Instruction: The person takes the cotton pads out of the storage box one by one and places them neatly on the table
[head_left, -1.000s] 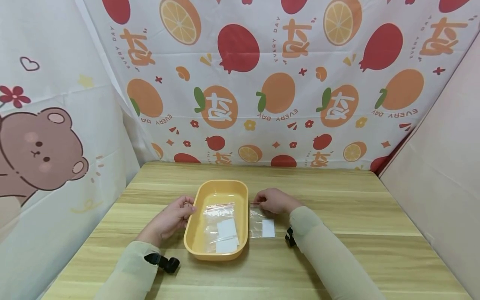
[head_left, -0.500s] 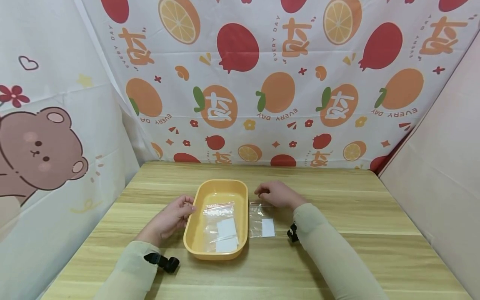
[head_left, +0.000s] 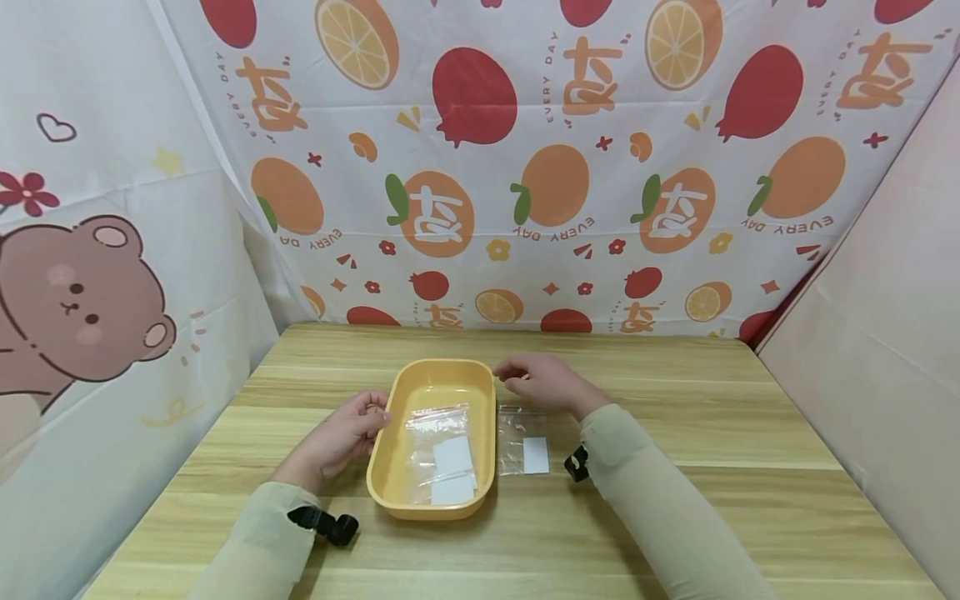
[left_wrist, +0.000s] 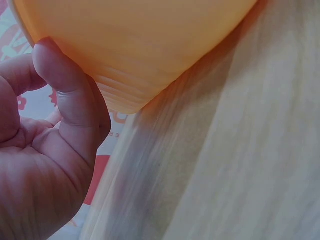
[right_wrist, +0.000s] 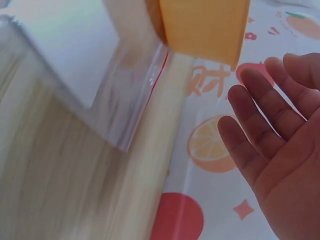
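Note:
A yellow plastic tray (head_left: 431,513) stands on the table, with clear zip-lock bags (head_left: 438,425) holding white cards (head_left: 453,457) lying inside. My left hand (head_left: 347,435) grips its left rim; the thumb (left_wrist: 65,82) is against the outer wall in the left wrist view. Beside the right wall, another zip-lock bag (head_left: 512,440) with a white card (head_left: 536,455) lies flat on the wood. My right hand (head_left: 546,383) hovers beyond that bag, fingertips close to the tray's far right rim. In the right wrist view its fingers (right_wrist: 267,120) are loosely extended, holding nothing.
The wooden table (head_left: 675,517) reaches back to a fruit-print cloth (head_left: 555,108). White cloth walls enclose both sides, the left one (head_left: 202,467) printed with a bear. A black wrist strap (head_left: 324,525) sits over the left sleeve.
My right hand has come away from the top edge of the bag beside the tray, rising and then shifting left toward the tray's rim. The left hand and tray stay put.

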